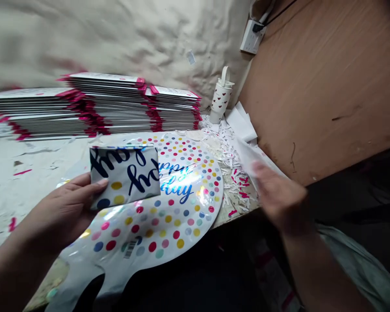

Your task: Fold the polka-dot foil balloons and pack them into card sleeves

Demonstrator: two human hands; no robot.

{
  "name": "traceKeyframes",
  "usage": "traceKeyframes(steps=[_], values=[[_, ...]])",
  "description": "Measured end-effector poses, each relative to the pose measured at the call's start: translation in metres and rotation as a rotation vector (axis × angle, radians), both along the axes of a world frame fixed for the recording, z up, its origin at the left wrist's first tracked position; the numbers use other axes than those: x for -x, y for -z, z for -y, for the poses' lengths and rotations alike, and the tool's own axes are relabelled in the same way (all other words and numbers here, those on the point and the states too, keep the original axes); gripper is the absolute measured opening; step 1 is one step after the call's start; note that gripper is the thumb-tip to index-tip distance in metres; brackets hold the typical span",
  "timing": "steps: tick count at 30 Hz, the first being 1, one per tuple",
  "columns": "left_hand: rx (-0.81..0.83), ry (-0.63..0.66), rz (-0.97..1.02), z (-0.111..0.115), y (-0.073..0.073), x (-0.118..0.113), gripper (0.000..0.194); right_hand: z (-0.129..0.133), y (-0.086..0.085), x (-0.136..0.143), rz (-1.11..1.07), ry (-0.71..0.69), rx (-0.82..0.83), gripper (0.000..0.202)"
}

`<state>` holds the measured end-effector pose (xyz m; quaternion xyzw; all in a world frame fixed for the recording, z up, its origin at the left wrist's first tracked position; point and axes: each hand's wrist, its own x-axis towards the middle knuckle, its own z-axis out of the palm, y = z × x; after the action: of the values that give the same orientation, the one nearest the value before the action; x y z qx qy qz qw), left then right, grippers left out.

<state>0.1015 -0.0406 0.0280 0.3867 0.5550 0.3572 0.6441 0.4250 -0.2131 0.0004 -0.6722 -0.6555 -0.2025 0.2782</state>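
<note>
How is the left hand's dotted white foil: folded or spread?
Folded: the foil in the left hand forms a rectangle, its lettering cut off.

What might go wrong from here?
1. The flat dotted balloon overhangs the front edge of the table; a sleeve or forearm might drag it off.
2. The right hand is blurred at the thin white sheets; it may catch more than one, though I can't tell its grip.
3. Loose paper scraps lie right beside the flat balloon and could cling to it, or to the folded one in the left hand.
</note>
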Motion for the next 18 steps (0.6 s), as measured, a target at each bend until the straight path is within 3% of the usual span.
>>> traceKeyframes(steps=[3, 4, 6, 8, 11, 12, 14, 16, 18], values=[[-0.209, -0.092, -0.011, 0.006, -0.011, 0.015, 0.029, -0.035, 0.015, 0.113, 0.041, -0.341, 0.183, 0.042], [-0.273, -0.1, -0.031, 0.008, -0.011, 0.024, 0.028, -0.042, 0.023, 0.138, 0.047, -0.416, 0.324, 0.039], [-0.375, -0.037, -0.117, 0.015, -0.008, 0.044, 0.026, -0.052, 0.032, 0.161, -0.041, -0.532, 0.582, 0.038], [-0.47, 0.143, -0.293, 0.023, -0.003, 0.061, 0.024, -0.059, 0.027, 0.155, -0.258, -0.539, 0.604, 0.056], [-0.691, 0.561, -0.544, 0.039, -0.004, 0.064, 0.024, -0.072, -0.001, 0.131, -0.562, -0.571, 0.417, 0.099], [-0.774, 0.693, -0.577, 0.044, -0.008, 0.058, 0.023, -0.077, -0.009, 0.124, -0.63, -0.643, 0.449, 0.105], [-0.927, 0.864, -0.598, 0.051, -0.015, 0.04, 0.025, -0.091, -0.015, 0.112, -0.769, -0.815, 0.713, 0.093], [-1.104, 0.756, -0.661, 0.056, -0.015, 0.018, 0.029, -0.106, -0.006, 0.098, -0.953, -0.843, 1.013, 0.059], [-1.261, 0.504, -0.747, 0.061, -0.002, -0.004, 0.03, -0.12, 0.015, 0.078, -1.191, -0.628, 1.055, 0.034]])
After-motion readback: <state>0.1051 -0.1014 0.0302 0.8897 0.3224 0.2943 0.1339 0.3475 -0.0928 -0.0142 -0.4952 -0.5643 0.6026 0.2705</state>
